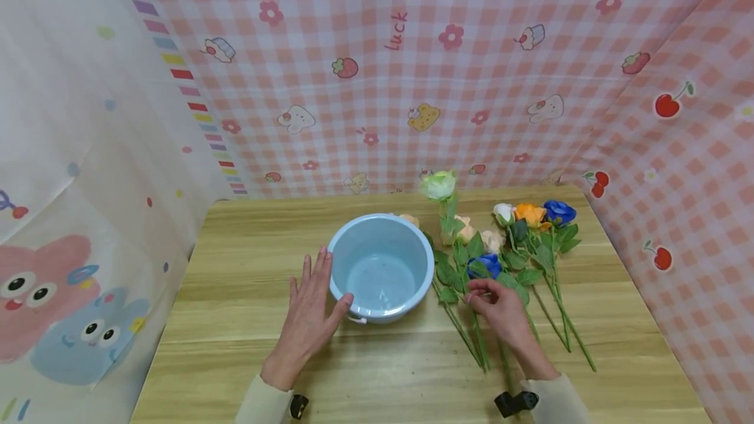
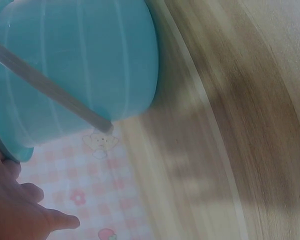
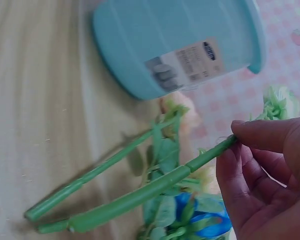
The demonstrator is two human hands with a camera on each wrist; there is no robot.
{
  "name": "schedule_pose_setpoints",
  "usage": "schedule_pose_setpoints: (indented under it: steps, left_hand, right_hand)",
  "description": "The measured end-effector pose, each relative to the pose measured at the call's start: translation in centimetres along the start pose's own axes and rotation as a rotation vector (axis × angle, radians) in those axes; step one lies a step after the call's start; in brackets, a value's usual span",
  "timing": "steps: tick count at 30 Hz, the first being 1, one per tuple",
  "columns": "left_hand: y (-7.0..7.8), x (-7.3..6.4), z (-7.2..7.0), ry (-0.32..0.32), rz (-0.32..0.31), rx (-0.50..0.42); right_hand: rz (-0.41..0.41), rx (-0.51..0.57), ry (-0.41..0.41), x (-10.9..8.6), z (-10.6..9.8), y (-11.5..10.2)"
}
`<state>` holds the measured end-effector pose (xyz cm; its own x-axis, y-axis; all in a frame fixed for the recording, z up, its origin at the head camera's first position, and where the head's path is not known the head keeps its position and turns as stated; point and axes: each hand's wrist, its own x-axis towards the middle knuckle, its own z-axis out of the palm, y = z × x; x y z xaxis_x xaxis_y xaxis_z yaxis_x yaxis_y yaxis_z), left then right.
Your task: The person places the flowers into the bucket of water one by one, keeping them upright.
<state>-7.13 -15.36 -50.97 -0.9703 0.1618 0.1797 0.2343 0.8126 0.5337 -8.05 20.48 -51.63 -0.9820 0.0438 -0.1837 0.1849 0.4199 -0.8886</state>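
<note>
A light blue bucket (image 1: 383, 280) stands upright on the wooden table, its inside bare. My left hand (image 1: 312, 316) rests at its left rim, fingers extended and thumb near the front edge. In the left wrist view its grey handle (image 2: 50, 87) hangs along the side. On the bucket's right, my right hand (image 1: 505, 316) pinches the green stem (image 3: 135, 200) of an artificial flower between thumb and fingertips. That flower's pale green-white bloom (image 1: 438, 185) points toward the back wall, higher than the others. A blue rose (image 1: 485, 265) lies just beyond the right fingertips.
Further right lie a white rose (image 1: 504, 213), an orange rose (image 1: 530, 216) and another blue rose (image 1: 559, 212), stems toward me. Peach flowers (image 1: 465, 230) lie behind the held stem. A checked cloth (image 1: 365, 97) hangs behind the table (image 1: 247, 241).
</note>
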Motion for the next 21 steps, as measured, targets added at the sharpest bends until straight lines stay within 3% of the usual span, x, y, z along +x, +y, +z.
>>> schedule_pose_setpoints:
  steps: [21]
  left_hand:
    - [-0.1, -0.1, 0.3, 0.012, -0.001, -0.016]
  right_hand:
    - [-0.103, 0.011, 0.095, 0.3, -1.3, -4.2]
